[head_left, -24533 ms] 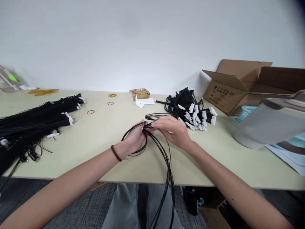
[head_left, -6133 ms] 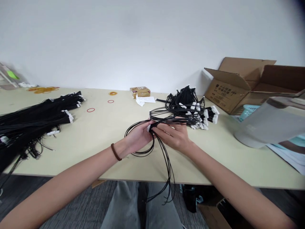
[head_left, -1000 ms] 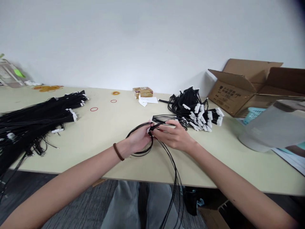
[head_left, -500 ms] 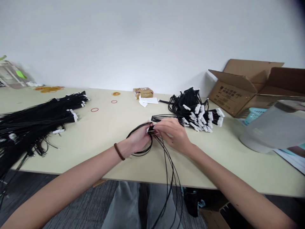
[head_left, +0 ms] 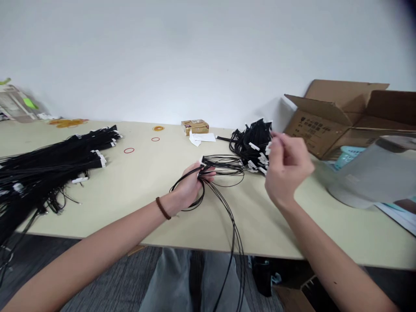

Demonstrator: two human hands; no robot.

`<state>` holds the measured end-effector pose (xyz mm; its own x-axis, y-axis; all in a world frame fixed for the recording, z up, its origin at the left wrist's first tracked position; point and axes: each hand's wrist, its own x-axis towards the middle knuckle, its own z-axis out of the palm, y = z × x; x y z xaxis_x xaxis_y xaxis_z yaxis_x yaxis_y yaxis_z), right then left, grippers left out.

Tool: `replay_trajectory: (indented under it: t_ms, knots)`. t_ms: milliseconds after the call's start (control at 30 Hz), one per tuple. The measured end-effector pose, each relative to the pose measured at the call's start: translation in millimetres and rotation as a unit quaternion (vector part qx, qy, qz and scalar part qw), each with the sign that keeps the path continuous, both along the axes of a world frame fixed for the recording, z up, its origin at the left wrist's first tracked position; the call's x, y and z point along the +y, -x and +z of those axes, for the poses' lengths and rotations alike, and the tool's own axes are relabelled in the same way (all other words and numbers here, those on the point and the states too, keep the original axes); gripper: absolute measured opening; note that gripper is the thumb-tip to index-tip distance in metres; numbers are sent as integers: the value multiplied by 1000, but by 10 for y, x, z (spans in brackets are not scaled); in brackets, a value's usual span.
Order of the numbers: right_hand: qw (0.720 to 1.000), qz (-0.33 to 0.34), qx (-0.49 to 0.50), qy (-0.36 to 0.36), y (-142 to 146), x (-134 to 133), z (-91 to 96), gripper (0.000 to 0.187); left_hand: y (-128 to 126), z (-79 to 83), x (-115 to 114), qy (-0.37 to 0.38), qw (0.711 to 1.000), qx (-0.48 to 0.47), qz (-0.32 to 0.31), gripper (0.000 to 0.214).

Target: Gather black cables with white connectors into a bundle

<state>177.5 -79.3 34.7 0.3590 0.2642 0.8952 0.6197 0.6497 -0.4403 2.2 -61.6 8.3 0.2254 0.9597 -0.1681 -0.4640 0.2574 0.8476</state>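
Note:
My left hand (head_left: 188,187) is closed around a looped black wire harness (head_left: 224,164) just above the table. A white connector shows at its fingertips, and loose wire ends hang over the table's front edge. To the right, my right hand (head_left: 288,169) is raised apart from that harness, its thumb and fingers pinched together. Whatever lies between those fingers, if anything, is too small to tell. Behind the right hand, and partly covered by it, is a pile of coiled black harnesses (head_left: 251,135) with white connectors.
Long black harnesses (head_left: 58,160) lie across the table's left side. Two red rubber bands (head_left: 129,150) and a gold tissue pack (head_left: 195,126) sit farther back. At right stand an open cardboard box (head_left: 320,128) and a grey translucent container (head_left: 373,177).
My right hand has left the harness and moved right and slightly up, in front of the pile. My left hand keeps its hold, and the looped wires now show more fully.

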Motion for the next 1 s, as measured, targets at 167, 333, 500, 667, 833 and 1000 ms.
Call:
replay_trajectory:
  t_ms: [167, 333, 500, 667, 833, 1000]
  knots:
    - [931, -48, -353, -80, 228, -58, -256, 7, -7, 4, -24, -36, 999, -3, 2, 15]
    - [899, -71, -427, -59, 344, -89, -343, 6, -19, 12, -31, -51, 999, -1, 7, 20]
    - [894, -77, -438, -52, 340, -96, -328, 8, -21, 7, -23, -52, 998, 7, 15, 20]
    - [891, -82, -444, -49, 349, -95, -326, 10, -23, -23, -13, -75, 997, 1, 10, 19]
    - [885, -91, -455, -28, 374, -110, -325, 11, -30, -46, -16, -103, 995, -4, 15, 18]
    - [885, -108, -453, -18, 402, -108, -313, 13, -39, -35, -32, -115, 993, 7, 23, 20]
